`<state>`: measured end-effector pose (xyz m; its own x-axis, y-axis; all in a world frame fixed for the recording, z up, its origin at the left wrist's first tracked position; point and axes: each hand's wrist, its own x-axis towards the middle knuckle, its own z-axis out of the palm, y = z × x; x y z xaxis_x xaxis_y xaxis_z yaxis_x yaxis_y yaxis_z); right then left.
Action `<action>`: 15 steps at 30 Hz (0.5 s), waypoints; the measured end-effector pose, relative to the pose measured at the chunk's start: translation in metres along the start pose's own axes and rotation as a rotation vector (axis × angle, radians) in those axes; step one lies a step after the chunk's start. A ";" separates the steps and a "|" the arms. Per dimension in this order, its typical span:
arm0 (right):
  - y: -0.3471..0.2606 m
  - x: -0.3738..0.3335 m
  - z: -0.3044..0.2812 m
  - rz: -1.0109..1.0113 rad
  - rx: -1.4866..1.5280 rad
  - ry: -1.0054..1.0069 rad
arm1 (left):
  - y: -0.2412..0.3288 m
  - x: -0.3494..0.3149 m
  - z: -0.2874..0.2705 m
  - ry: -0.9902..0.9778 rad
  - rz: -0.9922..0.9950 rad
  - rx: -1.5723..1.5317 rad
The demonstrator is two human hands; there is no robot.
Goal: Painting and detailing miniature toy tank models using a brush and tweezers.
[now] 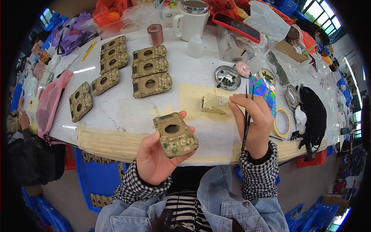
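Camouflage paint in tan, green and cream blotches covers the boxy plastic shell point(176, 134) that the left hand point(158, 154) grips from below, thumb along its near edge and fingers wrapped on the far side; the shell has rounded corners, a matt grainy surface and a round hole in its top face, and it hangs just in front of the white table point(185, 69) edge. Right hand point(253, 121), to the right of the shell and apart from the left one, is closed around a thin dark paintbrush point(245, 120) held upright, while its fingertips pinch a small pale cream part point(214, 104) that lies on a yellowish patch of the tabletop beyond the shell. Farther back and to the left of the shell, matching painted shells point(148, 71) lie in rows, each with the same round hole. Right of the brush are a shiny holographic sheet point(264, 91), a roll of tape point(282, 123) and a round metal dish point(227, 77) of dark bits, too small to make out. Brush tip is hidden against the sheet, and the wrists sit in checked cuffs under denim sleeves
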<state>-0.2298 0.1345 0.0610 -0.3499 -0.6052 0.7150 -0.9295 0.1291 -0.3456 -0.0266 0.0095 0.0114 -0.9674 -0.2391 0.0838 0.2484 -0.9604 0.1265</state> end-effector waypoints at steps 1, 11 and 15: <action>-0.003 0.000 -0.004 0.009 0.018 0.029 | 0.000 0.000 0.002 0.020 -0.013 0.047; -0.056 -0.018 -0.021 0.208 0.793 -0.151 | -0.008 0.001 0.015 0.119 -0.070 0.191; -0.065 -0.023 -0.011 0.247 0.854 -0.151 | -0.013 0.001 0.016 0.126 -0.068 0.196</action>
<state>-0.1631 0.1486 0.0737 -0.4532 -0.7423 0.4935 -0.4049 -0.3218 -0.8558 -0.0303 0.0235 0.0254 -0.9777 -0.2028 -0.0538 0.1757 -0.9317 0.3179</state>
